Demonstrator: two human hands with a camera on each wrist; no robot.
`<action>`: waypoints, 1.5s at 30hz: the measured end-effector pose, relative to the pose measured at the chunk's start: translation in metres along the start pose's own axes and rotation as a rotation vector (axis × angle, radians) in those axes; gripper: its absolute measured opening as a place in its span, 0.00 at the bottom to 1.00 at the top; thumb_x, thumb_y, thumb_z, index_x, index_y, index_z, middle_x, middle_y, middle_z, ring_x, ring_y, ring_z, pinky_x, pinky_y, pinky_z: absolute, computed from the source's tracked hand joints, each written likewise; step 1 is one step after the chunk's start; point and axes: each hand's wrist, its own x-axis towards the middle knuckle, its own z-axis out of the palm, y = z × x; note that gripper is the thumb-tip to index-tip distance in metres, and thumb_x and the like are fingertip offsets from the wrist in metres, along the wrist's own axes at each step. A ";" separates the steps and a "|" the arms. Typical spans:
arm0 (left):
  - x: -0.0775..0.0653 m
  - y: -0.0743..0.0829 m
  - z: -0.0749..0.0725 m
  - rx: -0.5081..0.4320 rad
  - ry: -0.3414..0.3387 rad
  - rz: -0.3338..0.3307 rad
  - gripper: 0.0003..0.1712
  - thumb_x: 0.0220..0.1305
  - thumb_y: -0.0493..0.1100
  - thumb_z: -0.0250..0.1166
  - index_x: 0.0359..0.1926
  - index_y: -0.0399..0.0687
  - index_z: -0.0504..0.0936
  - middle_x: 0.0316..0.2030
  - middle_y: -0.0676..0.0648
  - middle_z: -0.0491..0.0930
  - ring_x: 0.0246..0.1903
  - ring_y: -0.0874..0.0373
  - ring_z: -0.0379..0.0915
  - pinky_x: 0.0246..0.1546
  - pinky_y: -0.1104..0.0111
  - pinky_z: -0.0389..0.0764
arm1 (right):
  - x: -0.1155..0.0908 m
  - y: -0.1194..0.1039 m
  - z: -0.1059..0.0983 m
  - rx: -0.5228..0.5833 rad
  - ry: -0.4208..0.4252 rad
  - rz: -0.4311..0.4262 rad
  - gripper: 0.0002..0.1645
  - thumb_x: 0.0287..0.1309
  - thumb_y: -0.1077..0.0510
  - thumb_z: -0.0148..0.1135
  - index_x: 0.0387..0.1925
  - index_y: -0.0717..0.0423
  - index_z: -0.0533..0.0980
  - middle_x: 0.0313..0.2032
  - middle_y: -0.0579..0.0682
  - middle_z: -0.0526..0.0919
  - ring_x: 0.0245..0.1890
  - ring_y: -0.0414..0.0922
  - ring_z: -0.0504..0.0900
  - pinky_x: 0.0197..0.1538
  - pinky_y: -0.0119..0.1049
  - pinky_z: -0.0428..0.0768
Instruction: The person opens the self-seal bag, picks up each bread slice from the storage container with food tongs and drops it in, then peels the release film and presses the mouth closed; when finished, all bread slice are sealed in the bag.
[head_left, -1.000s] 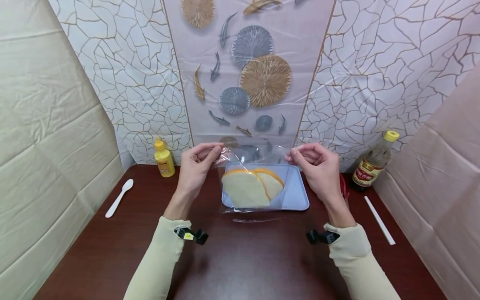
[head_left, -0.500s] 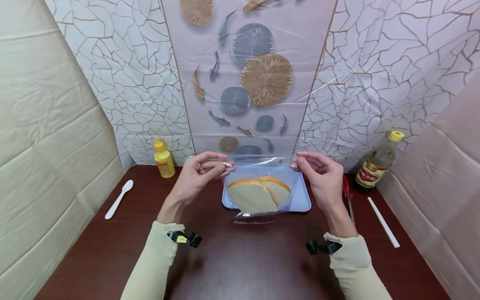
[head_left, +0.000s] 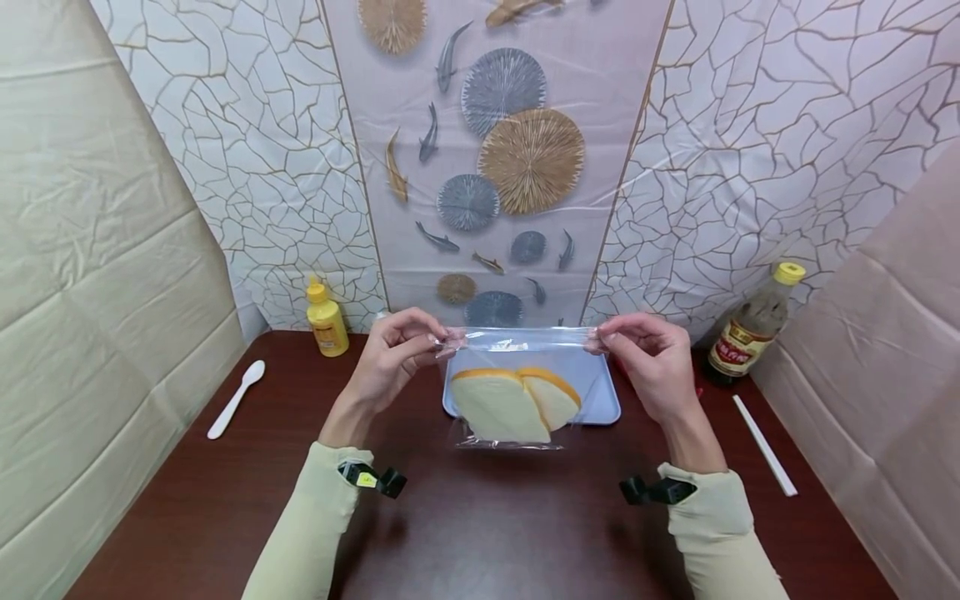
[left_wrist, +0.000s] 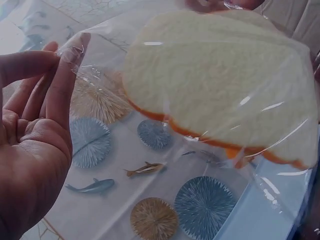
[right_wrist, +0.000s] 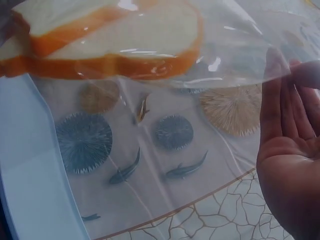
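Note:
A clear plastic bag (head_left: 525, 340) with two bread slices (head_left: 498, 408) inside hangs over a light blue tray (head_left: 606, 407). The bread has pale faces and orange-brown crusts, and one slice overlaps the other. My left hand (head_left: 385, 367) pinches the bag's upper left corner between thumb and fingers. At the upper right corner, my right hand (head_left: 657, 367) pinches the film likewise. The top edge is stretched straight between both hands. In the left wrist view, film wraps over the left fingertips (left_wrist: 75, 52). The right wrist view shows the crusts (right_wrist: 135, 67) close up through the film.
On the left of the dark table (head_left: 487, 533) are a yellow squeeze bottle (head_left: 327, 325) and a white spoon (head_left: 237, 400). At right stand a yellow-capped sauce bottle (head_left: 742, 337) and a white stick (head_left: 765, 446). Something red is mostly hidden behind my right wrist.
Both hands have come down and nearer to me with the bag, and its top edge is now pulled straight. The bread sits lower in view and covers less of the tray's back.

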 end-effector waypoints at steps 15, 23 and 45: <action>-0.004 0.016 0.004 0.166 0.088 -0.011 0.06 0.76 0.31 0.64 0.41 0.40 0.87 0.42 0.43 0.94 0.49 0.51 0.93 0.50 0.57 0.92 | 0.002 0.000 0.001 -0.017 -0.087 0.018 0.11 0.70 0.81 0.53 0.43 0.81 0.82 0.40 0.62 0.93 0.38 0.51 0.96 0.45 0.43 0.93; -0.007 0.025 0.000 0.397 0.127 -0.067 0.07 0.68 0.30 0.74 0.45 0.33 0.86 0.47 0.37 0.93 0.50 0.46 0.92 0.55 0.60 0.90 | 0.000 -0.001 0.007 -0.368 0.041 0.164 0.10 0.62 0.75 0.73 0.44 0.76 0.84 0.37 0.50 0.95 0.37 0.43 0.95 0.44 0.37 0.92; -0.076 0.127 -0.099 0.262 0.088 -0.242 0.16 0.74 0.18 0.55 0.56 0.31 0.78 0.49 0.40 0.93 0.47 0.56 0.92 0.40 0.63 0.92 | 0.016 0.090 0.122 -0.061 -0.070 0.502 0.18 0.70 0.63 0.72 0.56 0.72 0.82 0.45 0.53 0.94 0.42 0.47 0.95 0.47 0.48 0.92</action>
